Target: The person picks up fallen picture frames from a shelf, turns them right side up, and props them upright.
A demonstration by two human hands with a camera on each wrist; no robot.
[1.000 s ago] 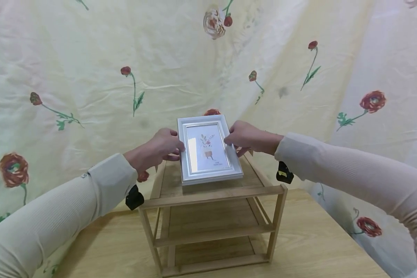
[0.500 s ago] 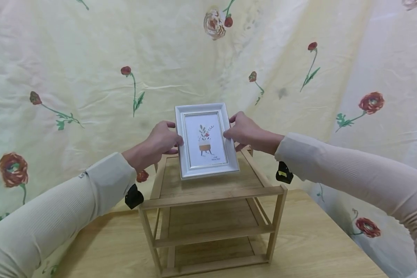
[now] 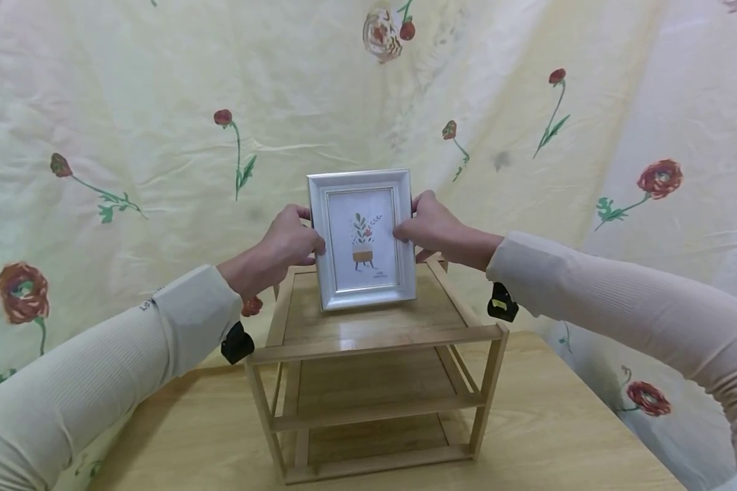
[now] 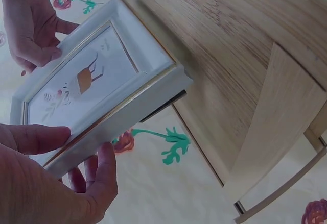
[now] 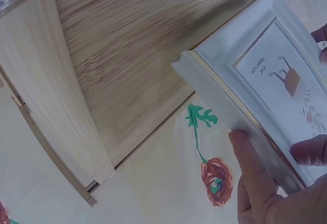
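A white picture frame (image 3: 364,297) with a plant print stands nearly upright over the top board of a wooden shelf rack (image 3: 374,351). My left hand (image 3: 285,240) grips its left side, thumb on the front and fingers behind. On the opposite side my right hand (image 3: 436,226) pinches the frame the same way. In the left wrist view, the picture frame (image 4: 145,86) has its lower edge close over the board, and a dark piece shows behind it. The right wrist view shows the right thumb (image 5: 310,150) on the front moulding.
The three-tier rack stands on a wood-grain table (image 3: 546,423). A pale cloth (image 3: 160,68) printed with red flowers hangs behind and at the sides. Black wrist cameras (image 3: 237,343) sit under both cuffs.
The picture frame has tipped up from leaning back to nearly upright, its top edge rising. Both hands have moved up slightly with it, keeping their hold.
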